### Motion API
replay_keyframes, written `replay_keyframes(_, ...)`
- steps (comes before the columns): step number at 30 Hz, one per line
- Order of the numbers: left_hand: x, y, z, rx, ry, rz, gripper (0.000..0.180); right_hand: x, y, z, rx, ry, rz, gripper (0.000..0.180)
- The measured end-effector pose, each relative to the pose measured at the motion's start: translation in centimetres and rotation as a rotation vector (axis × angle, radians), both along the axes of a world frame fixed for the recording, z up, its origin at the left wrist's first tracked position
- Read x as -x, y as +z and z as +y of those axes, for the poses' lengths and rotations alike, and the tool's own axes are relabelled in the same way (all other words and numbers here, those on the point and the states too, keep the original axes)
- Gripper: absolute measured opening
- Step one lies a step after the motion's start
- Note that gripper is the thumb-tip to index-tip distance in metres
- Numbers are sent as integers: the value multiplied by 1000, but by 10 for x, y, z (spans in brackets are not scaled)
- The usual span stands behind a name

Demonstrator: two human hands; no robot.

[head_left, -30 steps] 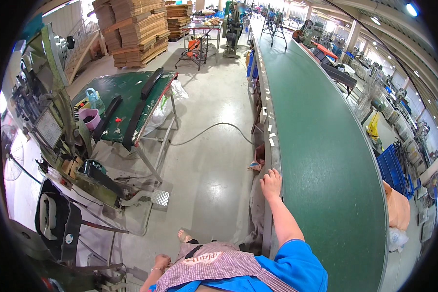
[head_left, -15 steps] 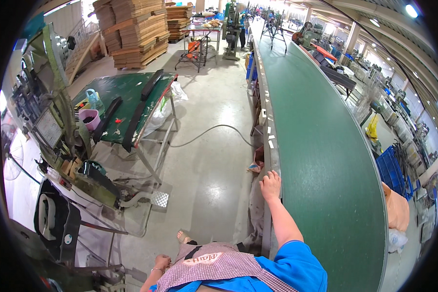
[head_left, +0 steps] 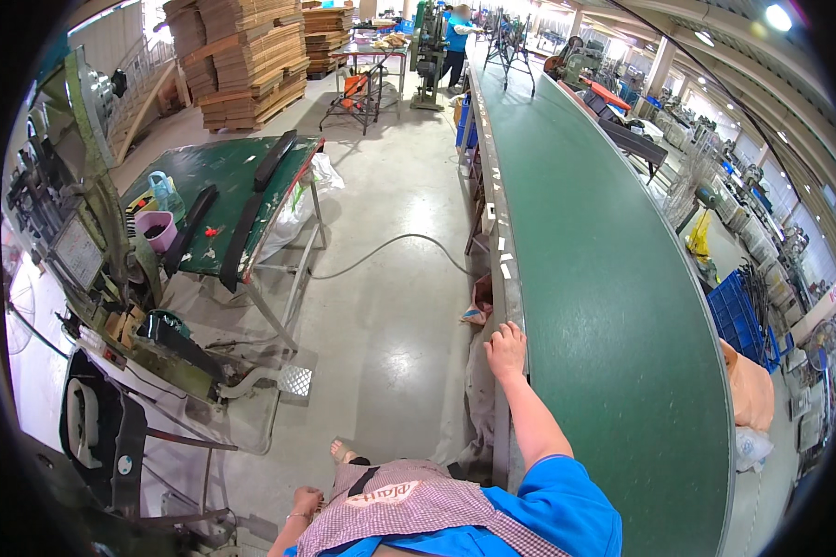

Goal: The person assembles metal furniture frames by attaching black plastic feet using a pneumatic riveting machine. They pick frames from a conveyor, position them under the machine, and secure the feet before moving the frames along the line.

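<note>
My right hand (head_left: pixel 505 351) rests on the near metal edge (head_left: pixel 515 306) of a long green conveyor belt (head_left: pixel 604 306). Its fingers are a little spread and bent over that edge, with no loose object in them. Beside my lap, left of the checked apron (head_left: pixel 399 511), hangs my left hand (head_left: pixel 307 499). Its fingers are loosely curled in and nothing shows in them; a thin bracelet circles the wrist.
A green-topped table (head_left: pixel 241 167) at the left bears long black parts (head_left: pixel 243 227) and a pink container (head_left: pixel 157 230). A machine with a foot pedal (head_left: pixel 295 380) stands nearer. Across the floor runs a hose (head_left: pixel 381 243). Flattened cardboard (head_left: pixel 241 65) is piled behind; a person (head_left: pixel 455 42) stands far off.
The view has shifted slightly, so the surroundings sit a little farther left. A person in blue now shows fully at the far end. My right hand stays on the conveyor's edge.
</note>
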State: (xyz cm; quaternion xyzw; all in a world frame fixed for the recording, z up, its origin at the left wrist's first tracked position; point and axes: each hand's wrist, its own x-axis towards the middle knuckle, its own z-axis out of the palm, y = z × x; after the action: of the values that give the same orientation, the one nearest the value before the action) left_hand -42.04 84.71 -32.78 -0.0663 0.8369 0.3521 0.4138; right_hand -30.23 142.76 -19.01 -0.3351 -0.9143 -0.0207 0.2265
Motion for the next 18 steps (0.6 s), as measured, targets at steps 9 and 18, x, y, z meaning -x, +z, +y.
replay_keyframes(9, 9, -9, 0, -19, 7, -28, 11, 1, 3, -2, 12, -2, 12, 23)
replay_keyframes(18, 19, -4, 3, -16, 52, -57, 14, 2, 6, -3, 5, -5, 4, 24)
